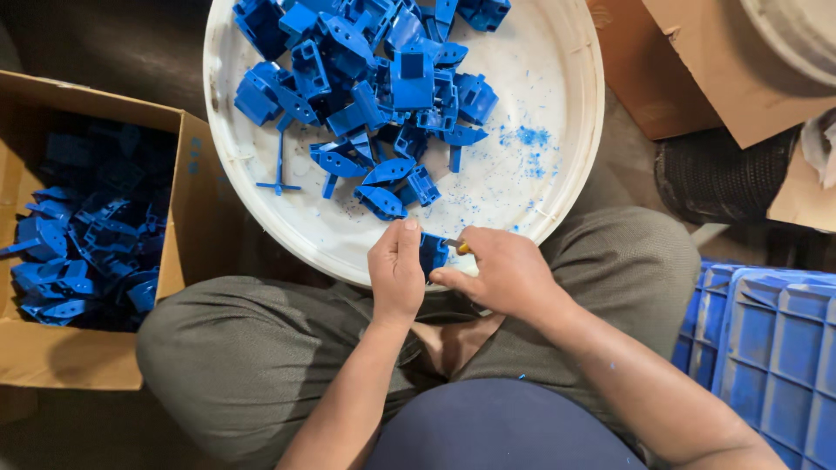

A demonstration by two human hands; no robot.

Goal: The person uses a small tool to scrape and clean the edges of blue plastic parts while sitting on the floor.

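Dozens of blue parts [83,252] heaped in cardboard box [187,226] far left. Left hand [396,270] clamped on blue plastic piece [433,252] over white tub rim [261,204]. Right hand [505,274] closed around small yellow-handled tool [459,246] touching piece. Blue crates [771,348] far right.

Dark floor [131,43] under my crossed legs, white round tub [570,104] of blue plastic parts [366,87] on it, open cardboard box [187,226] at my left, blue crate [775,348] at my right
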